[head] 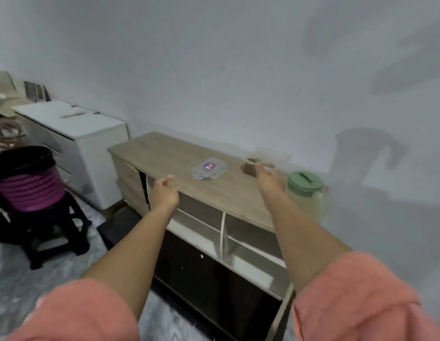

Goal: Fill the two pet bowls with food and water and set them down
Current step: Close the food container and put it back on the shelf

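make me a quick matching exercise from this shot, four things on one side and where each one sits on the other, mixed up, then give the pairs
Things:
1. clear lid with sticker
2. green-lidded jug
3. pink basket
4. right hand

Places:
A. on a black stool at far left
B. flat on the middle of the wooden cabinet top
C. reaching toward the brown container near the wall
D. at the right end of the cabinet top

Pairs: 1-B, 2-D, 3-A, 4-C

Dim bluish light, soft overall blur, shadows on wall point(238, 57), wide-angle bending
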Action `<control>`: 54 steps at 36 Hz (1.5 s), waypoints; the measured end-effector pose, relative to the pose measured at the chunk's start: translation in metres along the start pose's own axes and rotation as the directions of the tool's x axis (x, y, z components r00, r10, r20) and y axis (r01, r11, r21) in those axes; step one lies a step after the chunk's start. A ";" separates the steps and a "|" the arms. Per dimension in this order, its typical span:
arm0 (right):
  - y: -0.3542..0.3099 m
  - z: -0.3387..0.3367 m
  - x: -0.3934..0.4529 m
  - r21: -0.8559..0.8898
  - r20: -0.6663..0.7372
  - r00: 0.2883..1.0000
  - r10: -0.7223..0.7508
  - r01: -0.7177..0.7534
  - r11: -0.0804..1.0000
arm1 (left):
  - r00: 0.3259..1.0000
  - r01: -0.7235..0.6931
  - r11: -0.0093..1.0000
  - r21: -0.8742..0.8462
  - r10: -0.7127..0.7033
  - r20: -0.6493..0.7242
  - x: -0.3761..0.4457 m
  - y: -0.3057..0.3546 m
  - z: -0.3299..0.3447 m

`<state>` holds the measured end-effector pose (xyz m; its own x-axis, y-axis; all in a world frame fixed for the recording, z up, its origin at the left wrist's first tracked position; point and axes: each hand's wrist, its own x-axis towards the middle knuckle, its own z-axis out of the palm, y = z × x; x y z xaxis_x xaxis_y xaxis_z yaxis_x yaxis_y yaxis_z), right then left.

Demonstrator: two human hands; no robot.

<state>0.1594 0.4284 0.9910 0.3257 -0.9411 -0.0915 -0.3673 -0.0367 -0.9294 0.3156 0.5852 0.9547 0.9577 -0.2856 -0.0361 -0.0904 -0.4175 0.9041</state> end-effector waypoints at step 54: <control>0.028 0.313 0.374 -0.129 -0.095 0.891 0.444 -0.454 0.882 | 0.764 -0.101 0.782 0.615 -0.335 0.551 0.447 -0.066 0.223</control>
<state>0.5437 0.1807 0.8191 0.0443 -0.8865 -0.4605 -0.5840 0.3510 -0.7320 0.6882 0.2928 0.7839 0.6116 -0.5540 -0.5648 -0.3357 -0.8281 0.4489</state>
